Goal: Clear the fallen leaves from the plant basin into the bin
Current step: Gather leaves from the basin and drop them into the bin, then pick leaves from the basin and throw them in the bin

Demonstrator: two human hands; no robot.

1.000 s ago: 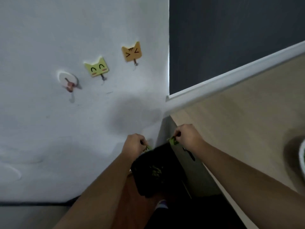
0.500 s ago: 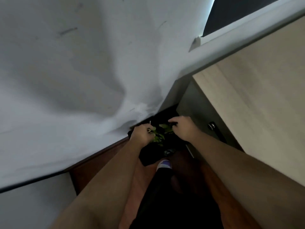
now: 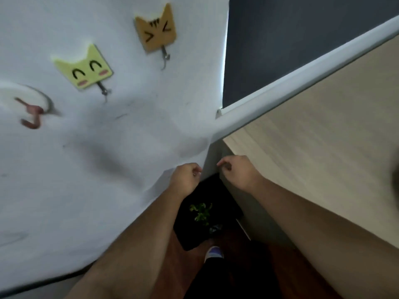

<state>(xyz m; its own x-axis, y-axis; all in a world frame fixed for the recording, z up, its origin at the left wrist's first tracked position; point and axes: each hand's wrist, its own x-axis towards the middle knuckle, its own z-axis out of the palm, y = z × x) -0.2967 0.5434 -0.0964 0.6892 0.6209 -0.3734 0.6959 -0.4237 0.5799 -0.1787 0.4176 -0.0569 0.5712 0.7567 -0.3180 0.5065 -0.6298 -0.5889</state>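
A black bin (image 3: 190, 238) stands on the floor in the corner between the white wall and the table side. A clump of green leaves (image 3: 201, 211) lies inside it. My left hand (image 3: 185, 176) hovers above the bin's far left, fingers curled loosely with nothing seen in them. My right hand (image 3: 236, 169) hovers above the bin's far right, thumb and fingers slightly apart, also holding nothing. The plant basin is out of view.
The white wall (image 3: 108, 158) on the left carries a green cat hook (image 3: 86, 70), an orange cat hook (image 3: 156, 29) and a round hook (image 3: 30, 108). A light wooden table (image 3: 313, 147) fills the right. My foot (image 3: 213, 252) stands on the brown floor beside the bin.
Both hands have let go of the green leaves, which now lie in the bin, and have risen above it. The camera has tilted back up toward the wall hooks.
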